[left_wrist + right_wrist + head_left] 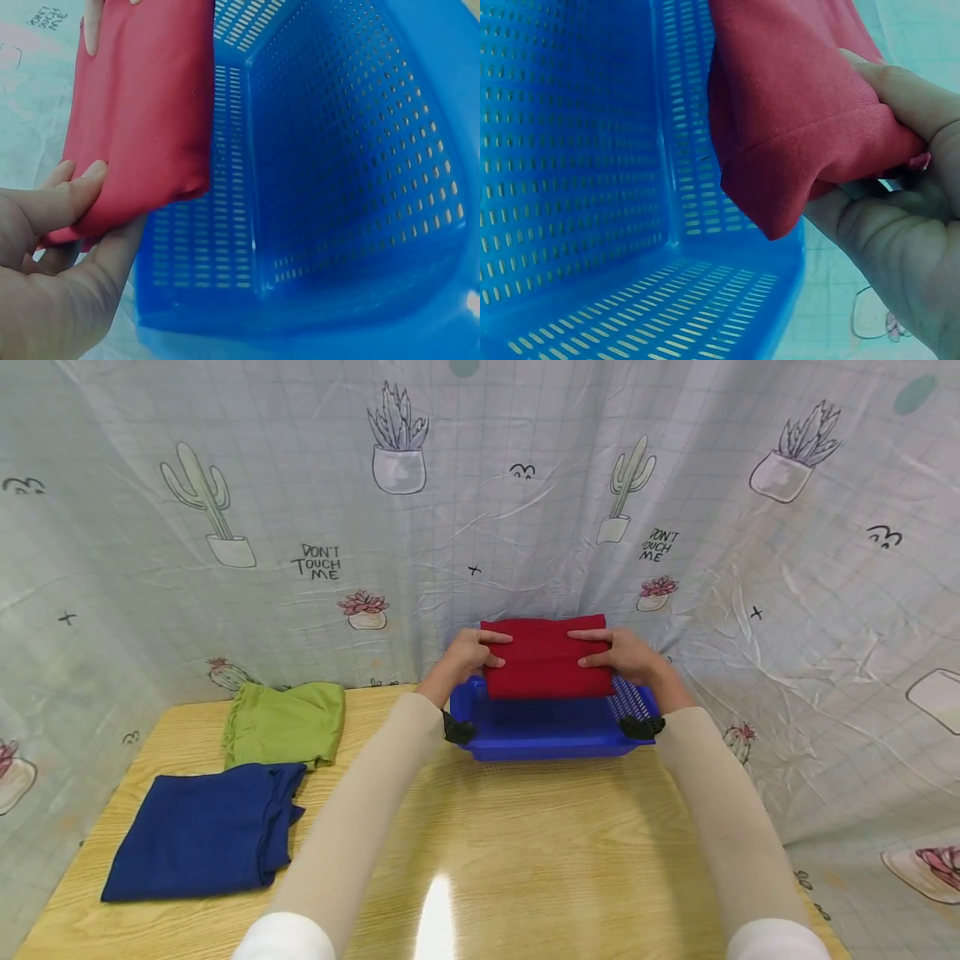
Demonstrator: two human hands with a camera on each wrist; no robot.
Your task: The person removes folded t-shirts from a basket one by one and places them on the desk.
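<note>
A folded red cloth (547,660) is held over the far side of a blue plastic basket (551,747). My left hand (467,658) grips its left end, and in the left wrist view the thumb and fingers of that hand (67,262) pinch the fold from both faces. At the other end my right hand (628,656) grips the cloth, with its edge between thumb and fingers in the right wrist view. The basket's slotted walls (562,150) show below the cloth. Part of the basket's back is hidden behind the cloth.
To the left on the wooden table (555,852) lie a folded green cloth (288,722) and, nearer, a folded dark blue cloth (202,835). A printed curtain (480,527) hangs close behind the basket and along both sides.
</note>
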